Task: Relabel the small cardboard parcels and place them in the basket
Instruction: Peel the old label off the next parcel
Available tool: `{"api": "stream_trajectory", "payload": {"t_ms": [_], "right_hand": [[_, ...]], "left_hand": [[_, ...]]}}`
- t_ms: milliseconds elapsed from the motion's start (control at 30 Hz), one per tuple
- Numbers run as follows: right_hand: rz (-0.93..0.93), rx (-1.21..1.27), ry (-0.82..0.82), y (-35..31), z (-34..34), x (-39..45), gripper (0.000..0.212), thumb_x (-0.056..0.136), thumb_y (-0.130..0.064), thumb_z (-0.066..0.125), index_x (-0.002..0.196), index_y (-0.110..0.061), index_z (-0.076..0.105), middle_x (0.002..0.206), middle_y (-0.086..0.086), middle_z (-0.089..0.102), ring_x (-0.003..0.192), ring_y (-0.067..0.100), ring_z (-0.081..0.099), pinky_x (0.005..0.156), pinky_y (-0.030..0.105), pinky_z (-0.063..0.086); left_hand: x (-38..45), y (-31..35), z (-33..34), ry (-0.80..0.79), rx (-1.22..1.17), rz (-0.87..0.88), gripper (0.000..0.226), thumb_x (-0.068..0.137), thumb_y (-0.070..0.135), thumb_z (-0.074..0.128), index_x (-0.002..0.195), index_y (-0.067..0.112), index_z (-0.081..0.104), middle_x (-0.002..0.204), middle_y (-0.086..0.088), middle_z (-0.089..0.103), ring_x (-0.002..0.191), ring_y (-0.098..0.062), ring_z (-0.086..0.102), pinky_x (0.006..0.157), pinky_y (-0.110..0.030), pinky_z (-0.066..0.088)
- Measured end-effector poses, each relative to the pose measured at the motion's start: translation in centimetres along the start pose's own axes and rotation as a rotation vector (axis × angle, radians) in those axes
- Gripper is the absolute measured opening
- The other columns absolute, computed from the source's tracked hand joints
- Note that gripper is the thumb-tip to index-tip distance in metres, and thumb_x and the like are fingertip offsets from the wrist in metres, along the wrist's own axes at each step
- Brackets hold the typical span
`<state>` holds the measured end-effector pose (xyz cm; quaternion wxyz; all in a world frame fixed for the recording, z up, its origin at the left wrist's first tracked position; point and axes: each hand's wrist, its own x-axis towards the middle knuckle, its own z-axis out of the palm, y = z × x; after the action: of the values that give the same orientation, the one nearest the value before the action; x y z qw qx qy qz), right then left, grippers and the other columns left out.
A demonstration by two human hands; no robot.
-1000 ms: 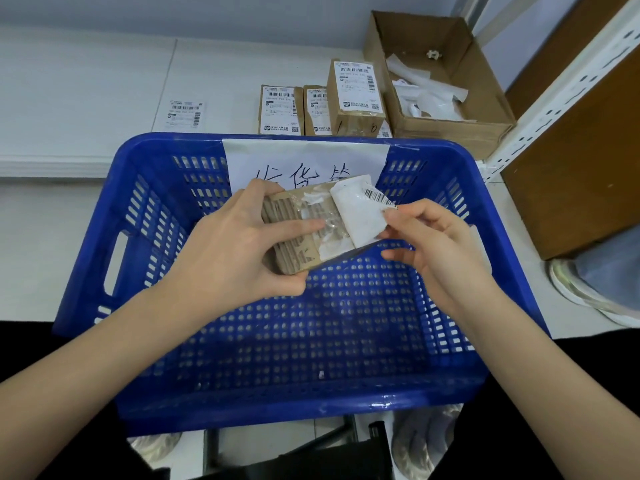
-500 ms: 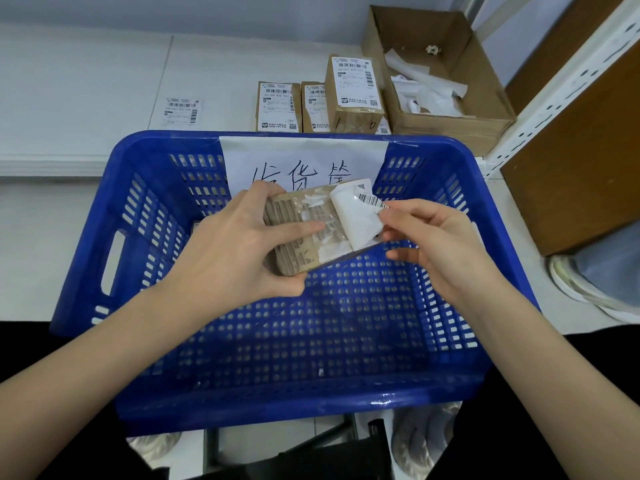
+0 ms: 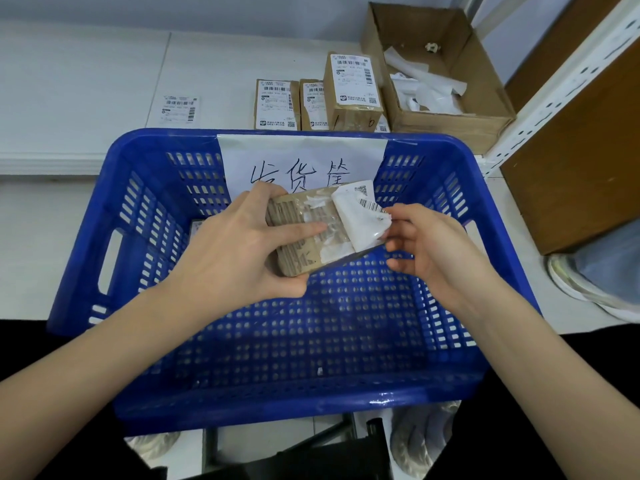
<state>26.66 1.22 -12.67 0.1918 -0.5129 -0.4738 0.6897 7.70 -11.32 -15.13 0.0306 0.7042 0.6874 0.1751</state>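
White tabletop [image 3: 86, 71], brown box [image 3: 491, 109] of peeled backing (white scraps), blue basket [image 3: 138, 393], left grip [image 3: 239, 251] clasping parcel [image 3: 301, 244], right grip [image 3: 433, 247] pinching label [image 3: 360, 216]

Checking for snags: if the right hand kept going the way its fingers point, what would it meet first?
Probably the half-peeled label it pinches, then the parcel gripped by the left hand; depth is uncertain.

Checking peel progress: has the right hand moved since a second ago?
Yes. The right hand, pinching the old label, pulled slightly rightward toward the basket's right wall.
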Motion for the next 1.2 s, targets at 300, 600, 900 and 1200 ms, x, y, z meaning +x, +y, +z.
{"api": "stream_trajectory", "payload": {"t_ms": [300,600,900,1200], "right_hand": [[-0.018,-0.254,-0.09,-0.6,-0.5,0.3,0.026,0.093,-0.03,0.058,0.097,-0.009,0.072,0.083,0.005,0.067,0.064,0.006,0.059,0.051,0.018,0.049],[-0.456,-0.646,0.141,0.6,-0.8,0.7,0.011,0.087,-0.014,0.067,0.08,-0.019,0.074,0.074,-0.018,0.065,0.066,-0.011,0.058,0.061,0.003,0.044],[-1.053,-1.319,0.439,3.4,0.8,1.6,0.025,0.058,0.014,0.074,0.053,-0.002,0.055,0.058,0.008,0.048,0.054,0.025,0.045,0.045,0.023,0.022],[-0.676,-0.943,0.065,3.8,0.4,1.7,0.017,0.094,-0.009,0.054,0.099,-0.01,0.071,0.091,0.002,0.062,0.079,0.014,0.055,0.077,0.026,0.049]], "left_hand": [[0.0,0.2,0.2,-0.035,0.02,0.013,0.058,0.066,0.055,0.051,0.114,0.03,0.071,0.111,-0.015,0.056,0.086,-0.03,0.062,0.049,-0.031,0.051],[0.0,0.2,0.2,-0.041,0.021,0.018,0.057,0.065,0.055,0.053,0.115,0.031,0.07,0.112,-0.015,0.056,0.087,-0.031,0.062,0.048,-0.036,0.054],[0.0,0.3,0.2,-0.048,0.064,0.037,0.058,0.065,0.055,0.05,0.112,0.029,0.072,0.106,-0.016,0.058,0.08,-0.03,0.062,0.048,-0.03,0.047],[0.2,-0.1,0.2,-0.044,0.054,0.002,0.059,0.064,0.056,0.049,0.113,0.03,0.071,0.108,-0.016,0.058,0.082,-0.033,0.061,0.046,-0.042,0.054]]}}
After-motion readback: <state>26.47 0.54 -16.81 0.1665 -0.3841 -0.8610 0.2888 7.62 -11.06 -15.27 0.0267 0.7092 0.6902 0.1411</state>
